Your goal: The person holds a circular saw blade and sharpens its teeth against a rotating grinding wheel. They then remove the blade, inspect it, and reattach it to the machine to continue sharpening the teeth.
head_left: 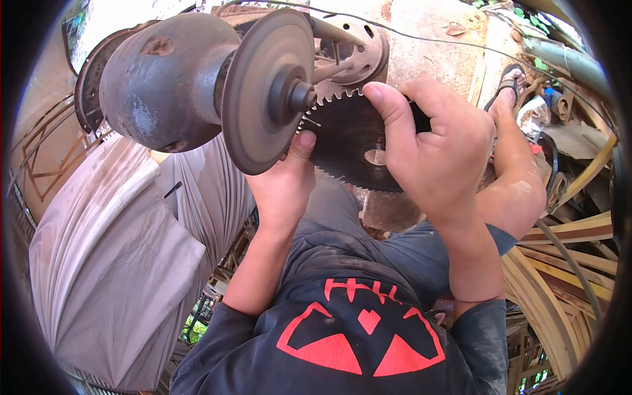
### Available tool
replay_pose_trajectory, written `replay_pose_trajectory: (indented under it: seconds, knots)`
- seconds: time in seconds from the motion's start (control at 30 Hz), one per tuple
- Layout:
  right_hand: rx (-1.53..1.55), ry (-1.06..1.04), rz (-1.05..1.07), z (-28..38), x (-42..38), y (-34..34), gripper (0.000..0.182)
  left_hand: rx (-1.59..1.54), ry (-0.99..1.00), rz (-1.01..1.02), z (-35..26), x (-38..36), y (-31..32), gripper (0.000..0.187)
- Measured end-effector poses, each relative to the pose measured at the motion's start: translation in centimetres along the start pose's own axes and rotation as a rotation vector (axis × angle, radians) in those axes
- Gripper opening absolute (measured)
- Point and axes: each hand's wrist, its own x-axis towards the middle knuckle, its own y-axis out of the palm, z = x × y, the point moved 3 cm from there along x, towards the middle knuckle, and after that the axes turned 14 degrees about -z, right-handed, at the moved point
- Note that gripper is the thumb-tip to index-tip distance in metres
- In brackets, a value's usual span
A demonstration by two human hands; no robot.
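A dark circular saw blade point(342, 148) with a toothed rim and a centre hole is held up beside the grey disc wheel point(263, 92) of a bench grinder point(164, 82). Its left teeth are next to the wheel's edge; whether they touch is unclear. My left hand point(286, 184) grips the blade's lower left edge, thumb on its face, close under the wheel. Above and to the right, my right hand point(438, 141) is closed on the blade's upper right part, thumb at the toothed rim. The wheel's face looks smeared, as if turning.
A grey cloth point(118, 263) drapes below the grinder at left. Wooden strips point(553, 289) lie in a pile at lower right. A black cable point(454, 43) crosses the top. A sandalled foot point(507, 89) rests on the ground at upper right, near a grey pipe point(573, 62).
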Motion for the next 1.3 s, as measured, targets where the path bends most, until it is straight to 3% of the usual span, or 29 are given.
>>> replay_pose_trajectory:
  seconds: [0.23, 0.73, 1.03, 1.07, 1.3]
  knots:
    - [0.005, 0.083, 0.099, -0.6, 0.2, 0.1, 0.032, -0.009, -0.090, 0.098, -0.6, -0.2, 0.1, 0.042]
    - [-0.057, -0.082, 0.133, 0.3, 0.1, 0.5, 0.032, -0.107, -0.120, 0.084, -0.3, -0.5, 0.9, 0.043]
    - [-0.051, 0.139, 0.321, -0.6, 1.0, -1.3, 0.017, -0.077, -0.125, 0.044, 0.7, -0.8, 0.3, 0.043]
    - [-0.042, 0.259, 0.390, -0.6, 1.2, -1.6, 0.018, -0.091, -0.130, 0.028, 1.1, -0.8, 0.1, 0.043]
    - [-0.029, 0.596, 0.513, -2.9, 1.2, -2.1, 0.028, -0.136, -0.100, -0.030, 1.6, -1.2, -0.1, 0.045]
